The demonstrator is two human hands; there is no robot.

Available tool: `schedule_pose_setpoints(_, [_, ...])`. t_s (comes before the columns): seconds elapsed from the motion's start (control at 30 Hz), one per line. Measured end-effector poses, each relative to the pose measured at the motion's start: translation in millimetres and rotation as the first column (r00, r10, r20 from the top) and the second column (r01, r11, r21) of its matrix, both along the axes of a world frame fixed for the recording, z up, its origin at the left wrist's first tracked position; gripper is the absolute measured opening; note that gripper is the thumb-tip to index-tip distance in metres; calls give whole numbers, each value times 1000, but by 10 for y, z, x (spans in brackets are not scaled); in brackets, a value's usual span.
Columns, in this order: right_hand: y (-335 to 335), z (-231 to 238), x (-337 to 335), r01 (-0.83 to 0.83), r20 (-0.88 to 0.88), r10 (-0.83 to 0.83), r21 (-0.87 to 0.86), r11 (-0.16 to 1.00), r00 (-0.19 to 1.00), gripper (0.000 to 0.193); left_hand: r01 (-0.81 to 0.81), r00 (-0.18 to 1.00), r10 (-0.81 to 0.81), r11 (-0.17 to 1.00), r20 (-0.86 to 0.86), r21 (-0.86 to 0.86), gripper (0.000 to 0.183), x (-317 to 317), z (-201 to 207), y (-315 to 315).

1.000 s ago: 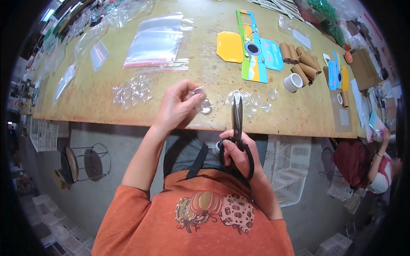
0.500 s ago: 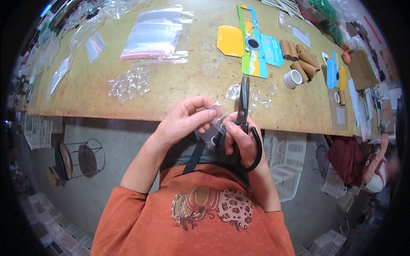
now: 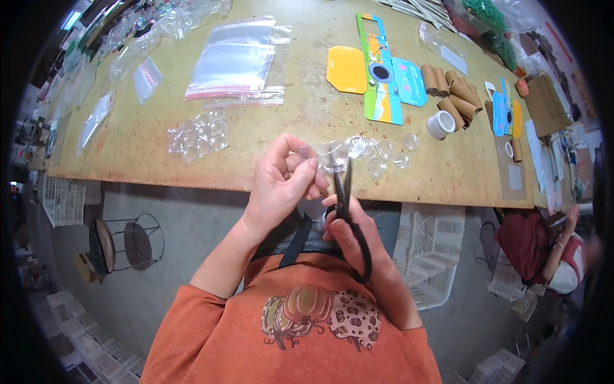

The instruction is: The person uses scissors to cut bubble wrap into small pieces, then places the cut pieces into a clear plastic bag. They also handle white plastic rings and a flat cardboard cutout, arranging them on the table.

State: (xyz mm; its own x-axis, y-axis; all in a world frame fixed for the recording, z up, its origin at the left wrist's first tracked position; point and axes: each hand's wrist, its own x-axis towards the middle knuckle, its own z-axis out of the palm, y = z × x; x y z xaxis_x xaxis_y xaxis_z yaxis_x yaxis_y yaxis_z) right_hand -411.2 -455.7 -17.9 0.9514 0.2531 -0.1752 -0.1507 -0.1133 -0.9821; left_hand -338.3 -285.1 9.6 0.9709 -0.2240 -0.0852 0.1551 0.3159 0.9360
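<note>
The left hand [image 3: 281, 182] pinches one clear piece [image 3: 333, 157], the right hand [image 3: 346, 238] grips one pair of scissors [image 3: 343, 193], perhaps six discs [image 3: 384, 150] at its one o'clock.

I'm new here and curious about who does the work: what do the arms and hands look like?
They are a person's: the left hand and right hand are bare, with no gloves or watch visible. The left sleeve and right sleeve are faded orange and end near the elbows, leaving the forearms uncovered.
</note>
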Motion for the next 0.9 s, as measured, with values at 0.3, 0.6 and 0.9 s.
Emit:
schedule_pose_setpoints(0.3, [31,206,118,-9,163,23,-86,996,986,60,74,997,-71,993,-32,88,12,-131,91,-112])
schedule_pose_setpoints(0.6, [25,125,148,-40,222,48,-43,998,974,61,147,988,-144,988,-61,51,8,-104,62,-58])
schedule_pose_setpoints(0.9, [33,0,149,19,204,-26,35,999,979,55,128,990,-128,992,-62,-6,7,-82,25,-66])
